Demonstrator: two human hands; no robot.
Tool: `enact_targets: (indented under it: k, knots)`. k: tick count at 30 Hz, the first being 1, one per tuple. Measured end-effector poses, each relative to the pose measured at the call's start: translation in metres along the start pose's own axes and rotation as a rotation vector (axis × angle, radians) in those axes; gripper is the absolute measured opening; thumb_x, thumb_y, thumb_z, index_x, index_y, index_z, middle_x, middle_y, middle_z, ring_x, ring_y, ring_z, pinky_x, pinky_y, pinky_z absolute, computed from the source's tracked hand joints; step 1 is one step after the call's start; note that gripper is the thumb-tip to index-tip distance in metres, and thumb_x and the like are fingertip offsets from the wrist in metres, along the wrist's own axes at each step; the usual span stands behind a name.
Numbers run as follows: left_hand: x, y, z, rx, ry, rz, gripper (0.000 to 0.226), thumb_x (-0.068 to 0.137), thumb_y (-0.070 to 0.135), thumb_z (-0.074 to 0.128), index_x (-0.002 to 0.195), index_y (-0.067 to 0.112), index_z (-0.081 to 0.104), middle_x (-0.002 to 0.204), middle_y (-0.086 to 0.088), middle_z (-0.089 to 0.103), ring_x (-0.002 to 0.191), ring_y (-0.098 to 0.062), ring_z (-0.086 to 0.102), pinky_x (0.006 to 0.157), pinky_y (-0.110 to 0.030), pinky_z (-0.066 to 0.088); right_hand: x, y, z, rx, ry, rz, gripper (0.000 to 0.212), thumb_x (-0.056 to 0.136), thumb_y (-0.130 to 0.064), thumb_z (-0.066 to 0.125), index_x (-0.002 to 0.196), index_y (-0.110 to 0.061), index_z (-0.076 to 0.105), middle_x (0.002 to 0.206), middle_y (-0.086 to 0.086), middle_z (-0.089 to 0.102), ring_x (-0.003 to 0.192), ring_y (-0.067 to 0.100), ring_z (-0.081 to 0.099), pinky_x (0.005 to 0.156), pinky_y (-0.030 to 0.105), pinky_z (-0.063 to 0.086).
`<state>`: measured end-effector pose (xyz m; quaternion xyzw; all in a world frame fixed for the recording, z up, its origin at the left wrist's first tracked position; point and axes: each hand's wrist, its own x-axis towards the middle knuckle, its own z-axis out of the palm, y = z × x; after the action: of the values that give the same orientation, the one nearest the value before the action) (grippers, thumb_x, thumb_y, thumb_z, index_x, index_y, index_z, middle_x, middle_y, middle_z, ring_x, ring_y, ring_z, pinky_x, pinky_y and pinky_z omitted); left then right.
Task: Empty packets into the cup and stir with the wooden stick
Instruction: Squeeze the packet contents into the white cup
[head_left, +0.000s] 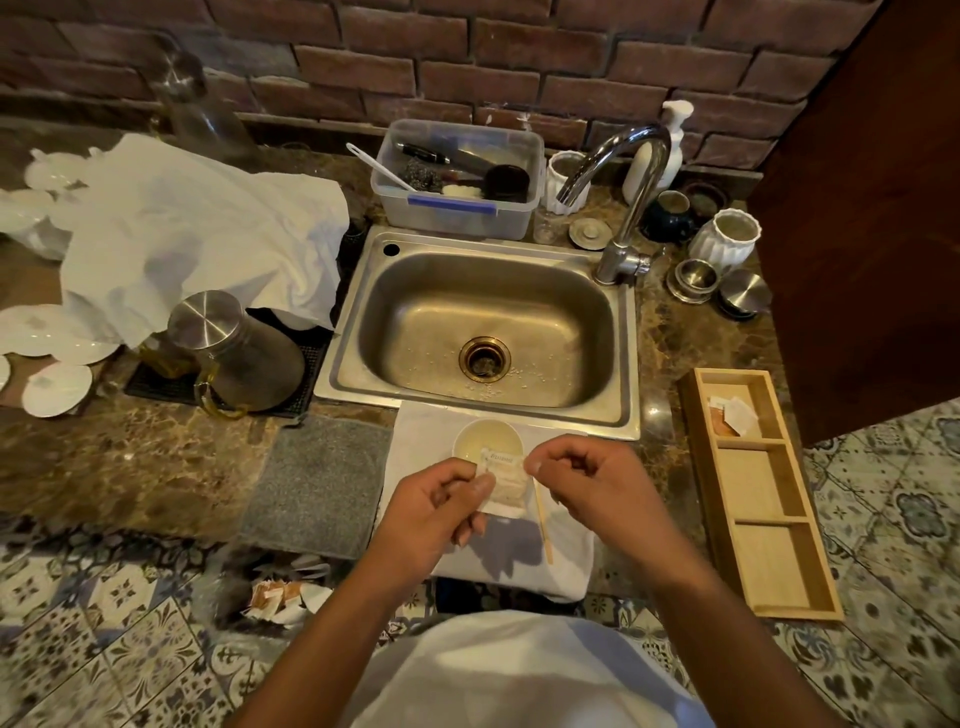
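Note:
A small white cup (480, 435) stands on a white folded towel (415, 441) at the counter's front edge, just below the sink. Over the cup's near rim I hold a white packet (505, 483). My left hand (441, 512) pinches the packet's left edge. Fingers of my right hand (582, 480) pinch its top right corner. The wooden stick (544, 525) lies on the towel under my hands, pointing toward me. Whether the packet is torn is not clear.
A steel sink (623, 364) with a tap (631, 171) lies behind the cup. A wooden divided tray (810, 582) holding more packets (730, 415) sits at the right. A grey mat (317, 488), a steel jug (234, 348), plates and a white cloth lie left. Discarded packets (283, 600) lie below the counter edge.

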<state>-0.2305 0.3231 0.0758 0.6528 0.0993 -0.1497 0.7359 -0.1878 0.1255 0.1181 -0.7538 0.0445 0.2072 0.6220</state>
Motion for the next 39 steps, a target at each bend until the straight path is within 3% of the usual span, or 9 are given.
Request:
enact_targets:
  k: [6,10,13,23,27,31,39]
  knots:
    - [0.001,-0.007,0.005,-0.026,0.093,-0.053,0.018,0.096,0.014,0.064,0.087,-0.001,0.065,0.058,-0.005,0.061,0.048,-0.015,0.046,0.052,-0.025,0.041,-0.004,0.013,0.01,-0.025,-0.07,0.095,0.016,0.094,-0.023,0.071,0.085,-0.011,0.077,0.055,-0.002,0.057,0.042,-0.001,0.045,0.044,0.01,0.035]
    - [0.003,-0.015,0.007,-0.019,0.106,-0.107,0.019,0.096,0.014,0.064,0.086,-0.002,0.064,0.057,-0.007,0.062,0.046,-0.014,0.046,0.05,-0.023,0.04,-0.005,0.024,0.016,-0.093,-0.119,0.171,0.028,0.096,-0.024,0.07,0.069,-0.016,0.07,0.048,-0.007,0.056,0.038,0.0,0.045,0.044,0.009,0.035]
    - [0.004,-0.023,0.005,-0.004,0.119,-0.143,0.024,0.096,0.015,0.065,0.09,-0.008,0.063,0.056,-0.004,0.062,0.046,-0.013,0.046,0.049,-0.022,0.04,-0.003,0.028,0.02,-0.109,-0.114,0.209,0.029,0.096,-0.024,0.069,0.069,-0.014,0.069,0.046,-0.007,0.056,0.037,0.0,0.044,0.043,0.012,0.035]
    - [0.008,-0.035,-0.002,0.093,0.116,-0.24,0.035,0.097,0.026,0.065,0.083,-0.005,0.07,0.055,-0.005,0.061,0.046,-0.012,0.044,0.05,-0.021,0.039,0.006,0.036,0.025,-0.119,-0.164,0.244,0.03,0.097,-0.016,0.067,0.068,-0.012,0.067,0.043,-0.008,0.054,0.038,0.002,0.044,0.041,0.017,0.038]
    - [0.01,-0.035,-0.002,0.07,0.109,-0.263,0.034,0.098,0.025,0.064,0.075,-0.001,0.068,0.055,-0.006,0.059,0.045,-0.012,0.042,0.048,-0.02,0.038,0.011,0.04,0.026,-0.08,-0.146,0.276,0.027,0.097,-0.017,0.068,0.07,-0.01,0.07,0.047,-0.005,0.055,0.04,0.008,0.043,0.041,0.02,0.037]
    - [0.013,-0.035,-0.002,0.089,0.107,-0.251,0.041,0.098,0.025,0.064,0.073,-0.007,0.063,0.054,-0.006,0.056,0.044,-0.011,0.041,0.049,-0.02,0.037,0.016,0.041,0.027,-0.08,-0.14,0.314,0.03,0.097,-0.019,0.068,0.068,-0.011,0.068,0.045,-0.005,0.055,0.038,0.01,0.042,0.04,0.022,0.035]
    - [0.02,-0.034,-0.002,0.071,0.109,-0.274,0.038,0.098,0.022,0.064,0.062,0.009,0.062,0.051,-0.005,0.053,0.041,-0.009,0.038,0.045,-0.018,0.034,0.021,0.041,0.027,-0.054,-0.154,0.342,0.032,0.098,-0.02,0.066,0.067,-0.011,0.066,0.043,-0.006,0.054,0.038,0.01,0.042,0.04,0.023,0.036]
